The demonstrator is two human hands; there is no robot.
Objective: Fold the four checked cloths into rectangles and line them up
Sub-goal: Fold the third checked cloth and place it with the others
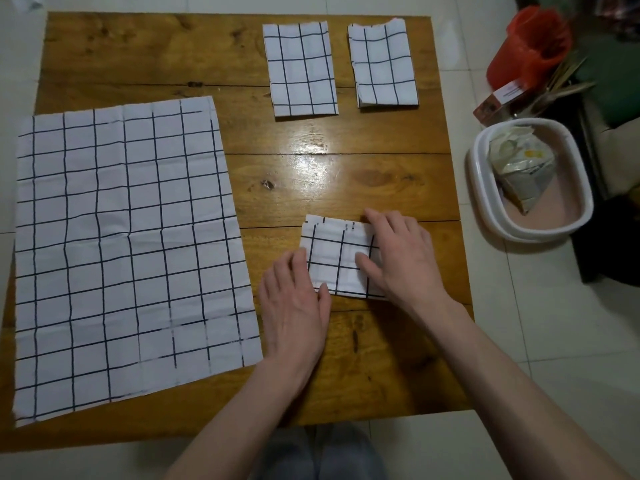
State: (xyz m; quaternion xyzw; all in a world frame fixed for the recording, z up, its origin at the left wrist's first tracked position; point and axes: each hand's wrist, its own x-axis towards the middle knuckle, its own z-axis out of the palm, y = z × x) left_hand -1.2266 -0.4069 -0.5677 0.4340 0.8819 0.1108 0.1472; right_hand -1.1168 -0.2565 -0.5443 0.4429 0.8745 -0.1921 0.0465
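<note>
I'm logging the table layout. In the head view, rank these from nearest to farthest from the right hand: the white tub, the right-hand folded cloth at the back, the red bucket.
From the right hand:
1. White tub, off the table's right edge.
2. Right-hand folded cloth, at the table's back.
3. Red bucket, on the floor, far right corner.

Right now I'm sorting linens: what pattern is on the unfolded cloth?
White with a dark grid of checks on the unfolded cloth, clearest in the head view.

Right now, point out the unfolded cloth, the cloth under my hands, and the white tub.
unfolded cloth (131, 251), head view, middle of the flat sheet.
cloth under the hands (334, 258), head view, bare patch between both hands.
white tub (479, 174), head view, left rim.
</note>
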